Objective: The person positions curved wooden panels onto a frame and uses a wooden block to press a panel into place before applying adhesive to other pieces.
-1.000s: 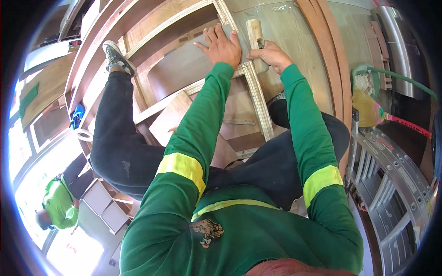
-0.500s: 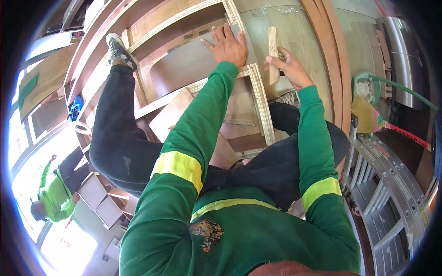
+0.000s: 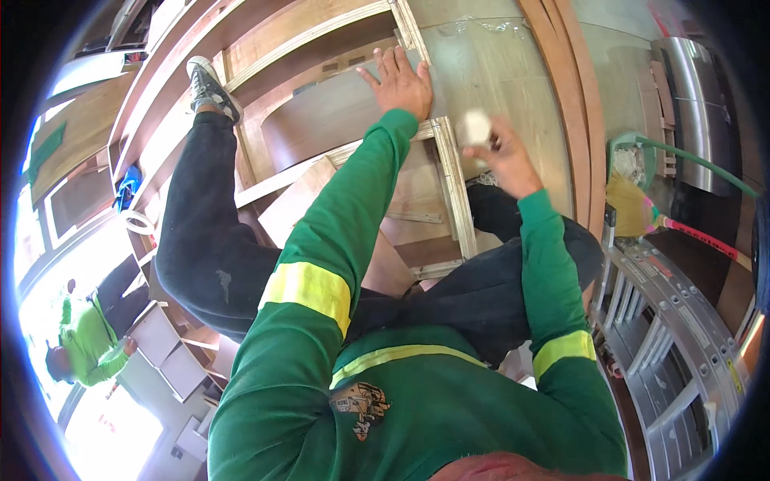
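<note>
My left hand [image 3: 401, 80] lies flat, fingers spread, on a plywood panel [image 3: 337, 112] beside a pale wooden frame strip [image 3: 451, 184]. My right hand [image 3: 504, 156] is closed around a small pale block [image 3: 473, 127], held just right of that strip and slightly blurred. Both arms wear green sleeves with yellow bands. My legs in black trousers stretch over the wooden framework, the left foot in a grey shoe [image 3: 207, 80].
Curved brown wooden ribs [image 3: 573, 96] run along the right. A metal ladder [image 3: 666, 321] lies at lower right, with a broom [image 3: 642, 212] and a green hose [image 3: 698, 160] near it. Far below at left stands another person in a bright green shirt [image 3: 84, 341].
My right hand has drawn back toward me with the pale block, off the upper panel. My left hand stays pressed on the plywood.
</note>
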Tool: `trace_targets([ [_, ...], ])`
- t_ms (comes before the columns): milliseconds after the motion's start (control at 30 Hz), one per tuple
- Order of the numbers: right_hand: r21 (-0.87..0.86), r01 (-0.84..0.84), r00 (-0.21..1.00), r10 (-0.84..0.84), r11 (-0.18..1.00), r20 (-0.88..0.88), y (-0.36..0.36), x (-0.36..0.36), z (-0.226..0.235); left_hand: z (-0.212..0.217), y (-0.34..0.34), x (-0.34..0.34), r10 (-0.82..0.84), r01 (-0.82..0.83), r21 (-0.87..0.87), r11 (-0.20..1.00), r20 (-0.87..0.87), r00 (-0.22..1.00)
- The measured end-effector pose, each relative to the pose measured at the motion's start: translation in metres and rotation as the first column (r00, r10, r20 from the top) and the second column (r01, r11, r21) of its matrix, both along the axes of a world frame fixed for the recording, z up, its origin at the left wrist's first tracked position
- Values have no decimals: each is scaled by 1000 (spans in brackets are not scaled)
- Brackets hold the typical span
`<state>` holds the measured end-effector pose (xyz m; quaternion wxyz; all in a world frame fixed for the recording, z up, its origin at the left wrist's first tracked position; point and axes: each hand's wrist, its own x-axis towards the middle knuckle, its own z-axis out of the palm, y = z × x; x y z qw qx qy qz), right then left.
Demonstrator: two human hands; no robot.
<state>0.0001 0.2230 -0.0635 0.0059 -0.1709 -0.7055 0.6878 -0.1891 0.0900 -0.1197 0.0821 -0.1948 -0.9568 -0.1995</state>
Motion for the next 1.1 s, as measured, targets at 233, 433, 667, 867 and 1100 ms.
trace_targets([
  [233, 222, -264, 939, 197, 939, 283, -22, 43, 11, 1, 0, 3, -1, 1, 1, 1000, -33, 999],
  [433, -465, -62, 857, 286, 883, 428, -8, 50, 28, 1, 3, 1, -1, 3, 24, 1000, -68, 998],
  [667, 185, -109, 937, 39, 977, 347, -44, 41, -5, 5, 0, 2, -31, 31, 25, 999, -14, 999],
  [867, 241, 206, 939, -262, 948, 225, -39, 15, -24, 3, 0, 1, -25, 25, 2, 1000, 5, 1000],
  [1100, 69, 178, 980, -183, 982, 81, -16, -82, -50, 11, 0, 4, -19, 19, 32, 999, 21, 1000],
])
